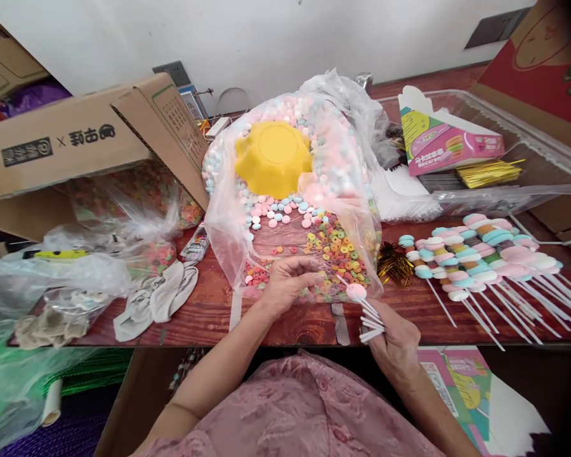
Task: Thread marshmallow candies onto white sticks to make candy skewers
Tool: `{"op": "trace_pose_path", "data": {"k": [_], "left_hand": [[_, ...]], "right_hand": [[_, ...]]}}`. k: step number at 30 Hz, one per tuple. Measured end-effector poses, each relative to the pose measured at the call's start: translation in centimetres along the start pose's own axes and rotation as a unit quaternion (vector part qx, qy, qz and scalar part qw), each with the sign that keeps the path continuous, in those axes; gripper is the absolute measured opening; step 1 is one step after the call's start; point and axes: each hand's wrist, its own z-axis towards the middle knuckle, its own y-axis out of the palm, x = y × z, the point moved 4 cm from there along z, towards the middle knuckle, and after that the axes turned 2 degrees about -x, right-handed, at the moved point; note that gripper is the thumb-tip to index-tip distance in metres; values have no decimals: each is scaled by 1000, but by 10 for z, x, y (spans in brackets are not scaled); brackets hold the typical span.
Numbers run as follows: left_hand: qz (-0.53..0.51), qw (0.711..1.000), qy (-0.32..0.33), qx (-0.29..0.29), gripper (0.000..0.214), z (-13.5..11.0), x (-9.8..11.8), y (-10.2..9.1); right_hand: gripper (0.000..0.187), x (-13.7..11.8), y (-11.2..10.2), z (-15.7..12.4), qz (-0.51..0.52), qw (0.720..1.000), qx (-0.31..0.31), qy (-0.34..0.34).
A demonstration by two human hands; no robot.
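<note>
My right hand [396, 335] is closed round a small bunch of white sticks [372, 321]; one stick carries a pink round candy [356, 292] at its tip. My left hand [289, 279] is curled in a pinch just left of that candy, over loose coloured ring candies [335, 251] lying on an opened clear plastic bag [361, 158]. What the left fingers pinch is too small to make out. A yellow bowl [272, 157] sits upside down on a heap of pink, blue and white round candies [333, 171] in the bag.
Several finished candy skewers [476, 260] lie at the right on the wooden table [209, 317]. Behind them stands a clear tray [528, 171] with a pink carton [445, 143] and gold twist ties [485, 172]. Cardboard boxes [76, 143], candy bags and cloth gloves [157, 298] fill the left.
</note>
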Motion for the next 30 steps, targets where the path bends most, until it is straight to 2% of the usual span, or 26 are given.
{"op": "trace_pose_path", "data": {"k": [3, 6, 8, 10, 12, 14, 16, 17, 19, 23, 27, 30], "left_hand": [[-65, 998, -3, 19, 32, -12, 3, 0], [-66, 996, 29, 45, 31, -19, 5, -3], [-33, 996, 70, 54, 28, -22, 7, -6], [39, 987, 146, 61, 22, -26, 13, -8], [144, 956, 247, 62, 13, -30, 21, -8], [251, 909, 328, 54, 6, -36, 25, -6], [323, 870, 371, 43, 5, -39, 26, -3], [337, 861, 379, 38, 7, -41, 25, -2], [313, 875, 368, 44, 14, -41, 22, -4], [174, 941, 275, 91, 27, -35, 14, -15], [106, 968, 208, 93, 33, -28, 10, -18], [-19, 984, 155, 83, 48, -24, 7, -15]], "right_hand": [[39, -15, 3, 7, 5, 1000, -12, -4], [39, -25, 8, 10, 6, 999, -39, -19], [40, -28, 10, 11, -3, 998, -56, -18], [42, -30, 12, 13, -22, 997, -72, -9], [43, -31, 13, 15, -34, 996, -87, 10], [42, -34, 14, 17, -17, 995, -94, 37], [39, -37, 15, 19, 23, 992, -105, 67], [38, -39, 16, 20, 44, 990, -109, 74], [37, -43, 18, 21, 80, 987, -116, 76], [32, -44, 23, 21, 132, 981, -113, 85], [25, -37, 28, 17, 152, 976, -113, 111], [21, -34, 30, 12, 163, 974, -103, 118]]}}
